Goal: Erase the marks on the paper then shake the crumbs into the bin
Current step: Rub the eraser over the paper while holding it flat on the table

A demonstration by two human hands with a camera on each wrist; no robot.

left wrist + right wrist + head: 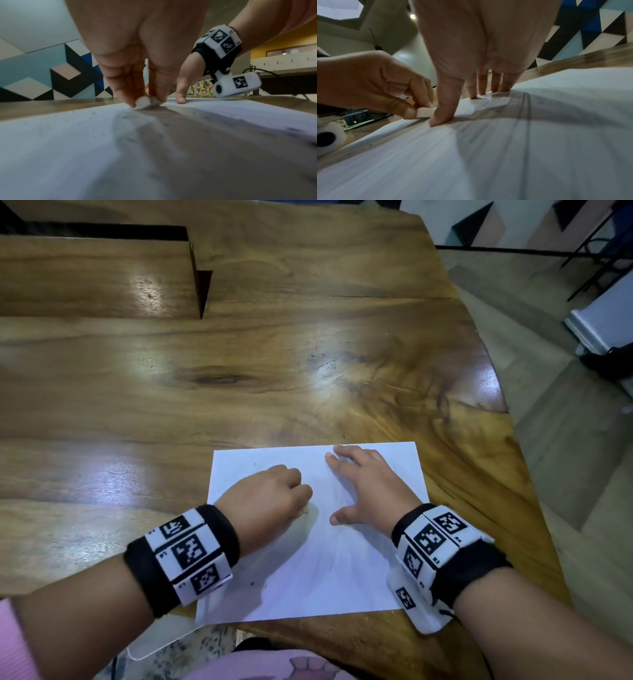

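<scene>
A white sheet of paper (342, 570) lies at the near edge of the wooden table (274, 378); faint pencil marks and dark specks show on it. My left hand (274, 498) pinches a small white eraser (145, 103) between thumb and fingers, its lower face against the paper (68, 142). The eraser (424, 113) sits just left of my right thumb. My right hand (363, 484) lies flat on the paper (539, 135), fingers straight and spread, tips near the sheet's far edge. No bin is plainly visible.
A raised wooden block (96, 278) with a dark gap beside it stands at the table's back left. The table's right edge curves away to a tiled floor (565, 474), where a white unit (603, 326) and black metal legs stand.
</scene>
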